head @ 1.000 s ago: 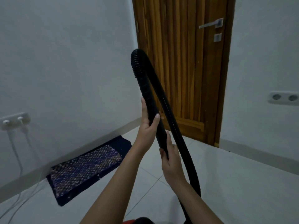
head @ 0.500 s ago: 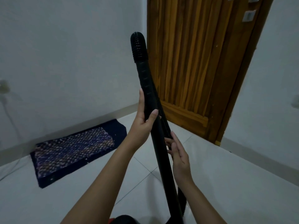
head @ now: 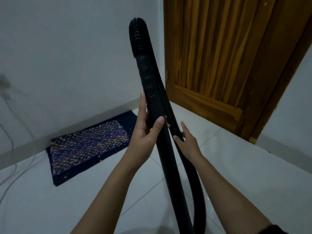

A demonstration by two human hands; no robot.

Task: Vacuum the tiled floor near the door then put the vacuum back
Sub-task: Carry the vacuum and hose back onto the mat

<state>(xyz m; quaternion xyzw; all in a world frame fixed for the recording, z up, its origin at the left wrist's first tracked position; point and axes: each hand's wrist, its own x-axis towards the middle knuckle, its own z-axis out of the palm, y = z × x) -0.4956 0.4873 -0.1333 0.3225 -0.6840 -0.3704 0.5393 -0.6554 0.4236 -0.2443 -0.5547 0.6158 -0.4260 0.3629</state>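
A black vacuum wand stands nearly upright in front of me, its ribbed bend at the top. My left hand is wrapped around the wand at mid height. The black ribbed hose loops down behind the wand, and my right hand holds it with thumb and fingers just right of the wand. The white tiled floor lies below, in front of the wooden door. The vacuum body is hidden below the frame.
A dark blue patterned mat lies on the floor against the left wall. Pale cables hang down the left wall and trail over the floor. The white wall stands right of the door frame.
The view has tilted down and shifted right, so the door handle has left the frame. My right hand has moved off the wand onto the ribbed hose. My left hand keeps its grip.
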